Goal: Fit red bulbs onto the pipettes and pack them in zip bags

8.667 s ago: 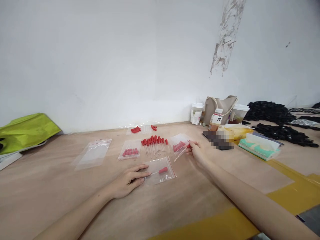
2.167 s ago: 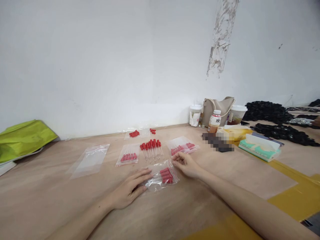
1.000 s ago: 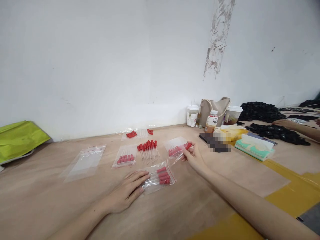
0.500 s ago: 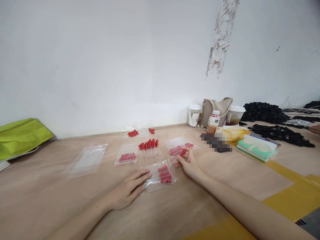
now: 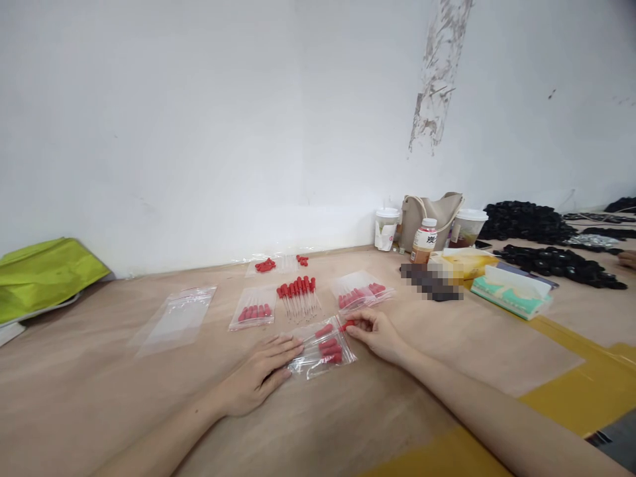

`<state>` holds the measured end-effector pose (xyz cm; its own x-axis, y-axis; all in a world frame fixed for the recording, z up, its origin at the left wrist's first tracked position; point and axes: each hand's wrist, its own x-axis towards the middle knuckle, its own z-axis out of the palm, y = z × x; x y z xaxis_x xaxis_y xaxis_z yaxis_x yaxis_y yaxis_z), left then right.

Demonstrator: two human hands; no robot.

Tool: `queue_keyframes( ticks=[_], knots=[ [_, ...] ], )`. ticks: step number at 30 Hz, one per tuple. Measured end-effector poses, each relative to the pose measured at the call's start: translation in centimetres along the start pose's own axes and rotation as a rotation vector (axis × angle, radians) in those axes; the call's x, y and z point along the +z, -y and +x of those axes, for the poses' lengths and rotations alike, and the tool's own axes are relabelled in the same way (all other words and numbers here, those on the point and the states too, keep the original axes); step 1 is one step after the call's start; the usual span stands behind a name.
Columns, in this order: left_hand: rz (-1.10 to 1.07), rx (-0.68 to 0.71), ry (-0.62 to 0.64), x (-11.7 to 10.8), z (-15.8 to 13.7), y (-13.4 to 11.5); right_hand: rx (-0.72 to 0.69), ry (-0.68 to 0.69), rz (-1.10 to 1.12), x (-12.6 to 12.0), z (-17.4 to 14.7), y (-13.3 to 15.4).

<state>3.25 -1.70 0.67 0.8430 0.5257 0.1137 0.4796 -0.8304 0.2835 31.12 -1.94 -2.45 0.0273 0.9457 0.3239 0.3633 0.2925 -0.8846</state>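
My left hand (image 5: 265,368) lies flat with fingers stretched out, its fingertips on the left end of a clear zip bag (image 5: 309,366). Inside this bag are several glass droppers with red rubber bulbs (image 5: 330,348). At the bag's upper right edge, my right hand (image 5: 376,336) pinches the red bulb of another dropper (image 5: 348,324), whose glass tube points left into the bag's mouth. Just beyond, a row of loose droppers (image 5: 298,291) lies side by side, flanked by a left filled bag (image 5: 254,311) and a right filled bag (image 5: 360,291).
Flat clear bags (image 5: 176,321) lie to the left, near a lime-green bag (image 5: 50,275). Red bulbs (image 5: 265,265) sit near the wall. On the right are a bottle (image 5: 424,245), lidded cups (image 5: 386,232), a tissue pack (image 5: 511,295) and black bundles (image 5: 559,265).
My right hand has moved slightly down and left, carrying the dropper farther into the bag's mouth. My left hand stays flat on the bag.
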Motion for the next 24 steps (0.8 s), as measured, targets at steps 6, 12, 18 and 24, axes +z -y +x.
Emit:
queue_keyframes(
  ticks=[6,12,18,24],
  knots=[
    [0.003,-0.021,0.008,-0.1,0.1,0.0,-0.103,0.055,-0.122,0.8,0.6,0.0],
    [-0.008,-0.004,-0.004,-0.1,0.0,0.0,-0.112,0.151,-0.130,1.7,1.5,-0.4],
    [0.002,-0.009,0.010,0.0,-0.1,0.1,-0.055,0.298,-0.019,1.1,1.5,1.0],
    [0.006,-0.014,0.019,-0.3,0.0,-0.1,0.200,0.178,-0.065,0.1,2.4,0.5]
  ],
)
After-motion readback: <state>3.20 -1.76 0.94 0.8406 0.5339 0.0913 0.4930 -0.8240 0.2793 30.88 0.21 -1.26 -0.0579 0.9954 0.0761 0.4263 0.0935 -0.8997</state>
